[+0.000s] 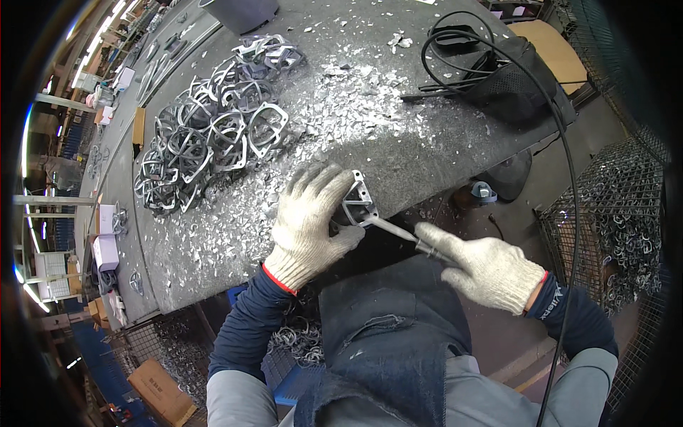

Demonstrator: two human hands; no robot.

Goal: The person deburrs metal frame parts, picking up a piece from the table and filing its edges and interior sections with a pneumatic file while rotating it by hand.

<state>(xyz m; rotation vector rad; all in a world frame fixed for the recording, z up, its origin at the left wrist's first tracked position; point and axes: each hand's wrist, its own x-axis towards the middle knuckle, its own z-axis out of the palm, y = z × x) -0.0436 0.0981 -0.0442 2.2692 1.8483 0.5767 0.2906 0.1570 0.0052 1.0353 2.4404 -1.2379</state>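
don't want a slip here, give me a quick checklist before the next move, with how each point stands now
1. Metal frame gripped by the left hand: ok.
2. Rod-shaped tool held in the right hand: ok.
3. Gloves on both hands: ok.
4. Left thumb well away from the tool's tip: not ok, it looks close.
5. Tabletop free of loose flakes: not ok, they are scattered widely.
6. Black cable clear of the right sleeve: cannot tell, it crosses in front of it in this view.
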